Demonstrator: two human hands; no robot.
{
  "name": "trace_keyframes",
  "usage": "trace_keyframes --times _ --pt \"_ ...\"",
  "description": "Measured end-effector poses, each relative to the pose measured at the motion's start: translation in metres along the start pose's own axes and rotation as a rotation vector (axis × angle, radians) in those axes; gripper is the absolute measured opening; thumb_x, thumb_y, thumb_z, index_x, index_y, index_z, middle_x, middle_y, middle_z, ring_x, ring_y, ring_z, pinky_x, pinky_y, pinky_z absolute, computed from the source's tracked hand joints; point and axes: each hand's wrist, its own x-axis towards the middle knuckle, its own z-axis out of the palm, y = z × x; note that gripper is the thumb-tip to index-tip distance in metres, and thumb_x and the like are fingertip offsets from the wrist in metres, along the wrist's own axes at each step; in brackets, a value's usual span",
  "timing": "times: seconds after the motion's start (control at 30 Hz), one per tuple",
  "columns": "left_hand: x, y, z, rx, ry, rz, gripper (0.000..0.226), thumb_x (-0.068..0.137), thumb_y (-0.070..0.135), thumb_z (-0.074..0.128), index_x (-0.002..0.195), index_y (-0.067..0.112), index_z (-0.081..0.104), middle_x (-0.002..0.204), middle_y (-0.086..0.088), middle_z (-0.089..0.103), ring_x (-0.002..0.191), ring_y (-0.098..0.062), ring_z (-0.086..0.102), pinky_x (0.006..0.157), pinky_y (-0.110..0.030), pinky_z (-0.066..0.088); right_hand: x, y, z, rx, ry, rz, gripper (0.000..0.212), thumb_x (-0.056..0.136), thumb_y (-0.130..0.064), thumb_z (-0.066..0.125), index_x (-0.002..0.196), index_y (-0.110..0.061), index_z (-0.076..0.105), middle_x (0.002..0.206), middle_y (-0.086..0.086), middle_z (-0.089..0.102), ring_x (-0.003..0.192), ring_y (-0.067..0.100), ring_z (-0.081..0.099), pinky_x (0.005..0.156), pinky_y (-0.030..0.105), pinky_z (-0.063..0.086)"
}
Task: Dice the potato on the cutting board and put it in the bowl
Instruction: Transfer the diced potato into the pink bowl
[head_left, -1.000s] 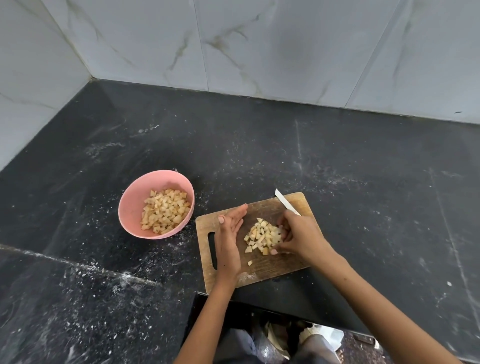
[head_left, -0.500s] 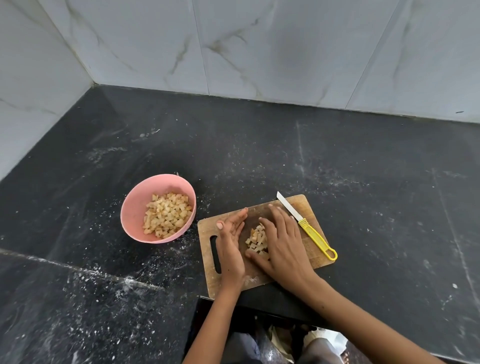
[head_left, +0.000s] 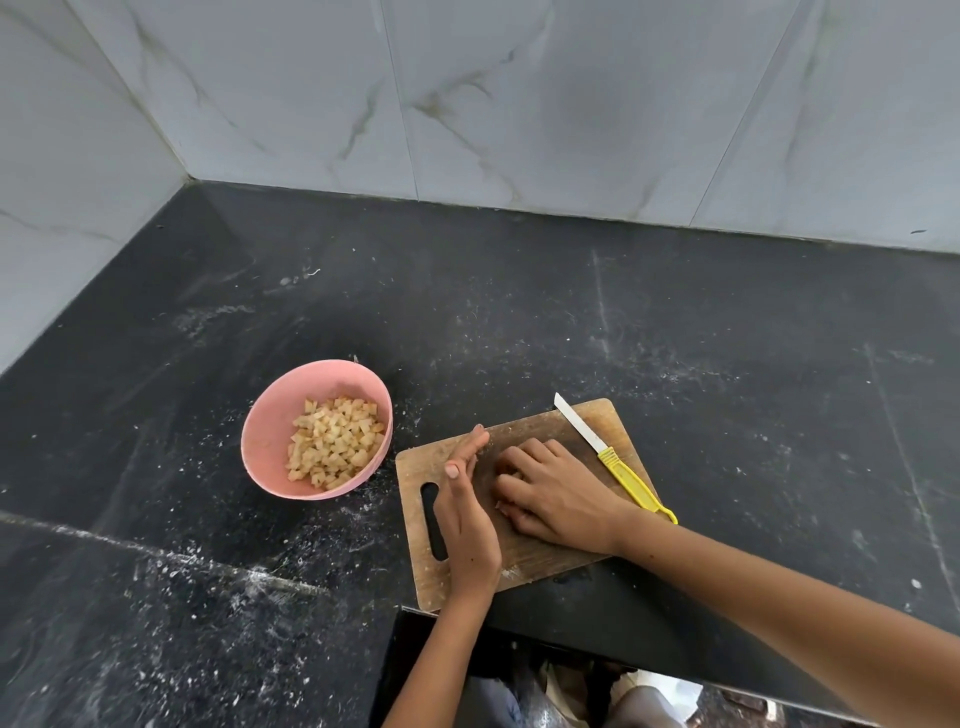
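The wooden cutting board lies near the counter's front edge. My left hand stands on its edge on the board, fingers straight, just left of the pile. My right hand lies over the pile of diced potato with its fingers curled round it, so only a few bits show at the fingertips. The two hands almost meet. The pink bowl sits left of the board and holds diced potato. A yellow-handled knife lies loose along the board's right side.
The black stone counter is dusted with white specks. Tiled walls close it off at the back and on the left. Its front edge runs just below the board.
My right hand has let go of the knife, which now lies on the board's right side. That hand came down over the dice and curled round them, pushing toward my left hand.
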Motion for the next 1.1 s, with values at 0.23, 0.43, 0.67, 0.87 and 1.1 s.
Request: trace_keyframes --times 0.23,0.43,0.67,0.87,1.1 --pt "0.0 -0.004 -0.001 -0.009 0.025 -0.01 0.086 0.089 0.075 0.031 0.124 0.002 0.06 0.131 -0.003 0.061 0.127 -0.012 0.052 0.107 -0.026 0.039 0.005 0.0 0.004 -0.05 0.079 0.054 0.017 0.09 -0.036 0.045 0.085 -0.02 0.048 0.09 0.0 0.052 0.074 0.017 0.046 0.055 0.031 0.042" --pt "-0.002 -0.002 0.0 0.065 0.054 -0.018 0.072 0.094 0.063 0.03 0.127 0.006 0.06 0.131 0.001 0.061 0.127 -0.009 0.052 0.107 -0.028 0.041 0.005 -0.004 0.004 -0.059 0.183 0.182 0.033 0.094 -0.033 0.041 0.072 -0.017 0.059 0.074 -0.002 0.055 0.06 0.014 0.05 0.037 0.024 0.029" --pt "0.005 0.001 -0.008 0.264 0.038 -0.025 0.028 0.102 0.009 0.043 0.119 0.014 0.065 0.118 0.006 0.067 0.113 -0.005 0.06 0.101 -0.031 0.047 0.018 0.0 -0.006 0.424 0.427 0.585 0.043 0.096 -0.024 0.052 0.055 -0.02 0.042 0.048 -0.015 0.036 0.044 0.005 0.037 0.047 0.015 0.027" --pt "0.01 0.007 -0.02 0.563 -0.23 0.141 0.03 0.095 0.008 0.056 0.121 0.02 0.062 0.12 0.011 0.063 0.114 0.002 0.054 0.099 -0.028 0.046 0.046 0.006 -0.041 1.701 0.279 1.219 0.036 0.096 -0.021 0.053 0.063 -0.015 0.04 0.051 -0.003 0.037 0.037 0.004 0.03 0.03 0.013 0.02" --pt "0.004 0.01 -0.01 1.051 -0.49 0.37 0.052 0.091 0.052 0.045 0.124 0.014 0.057 0.126 -0.002 0.057 0.122 -0.018 0.044 0.104 -0.035 0.037 0.141 -0.02 -0.073 2.116 0.015 1.07 0.043 0.098 -0.027 0.05 0.059 -0.018 0.035 0.045 -0.006 0.032 0.033 0.002 0.026 0.025 0.013 0.018"
